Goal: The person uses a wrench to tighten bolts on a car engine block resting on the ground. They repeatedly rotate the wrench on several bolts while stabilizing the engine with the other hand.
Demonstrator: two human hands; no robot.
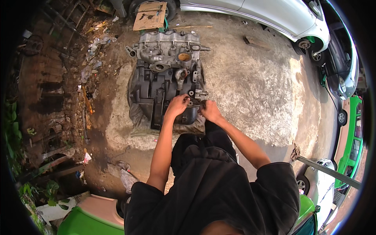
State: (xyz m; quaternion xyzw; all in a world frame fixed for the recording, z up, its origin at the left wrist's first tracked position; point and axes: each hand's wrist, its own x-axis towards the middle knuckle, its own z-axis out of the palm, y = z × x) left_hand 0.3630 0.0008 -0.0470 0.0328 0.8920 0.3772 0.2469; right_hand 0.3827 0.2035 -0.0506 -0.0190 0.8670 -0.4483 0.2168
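A large black engine part [145,91] with molded ribs lies on a dark cloth [156,133] on the ground in front of me. Against its far side rests a grey cast-metal engine piece [158,49] with round ports. My left hand [179,105] is at the near part of the black piece, its fingers closed beside small round metal fittings [191,93]. Close to its right, my right hand [211,111] is curled at the black part's right edge, below a short metal fitting [201,94]. Whatever lies between the fingertips of either hand is too small to make out.
A silver car [254,11] stands at the far side, with a cardboard sheet [150,15] by its wheel. Litter and scrap [94,58] line the left. A wooden block [256,43] lies on the concrete. More vehicles, including a green one [354,141], stand at right.
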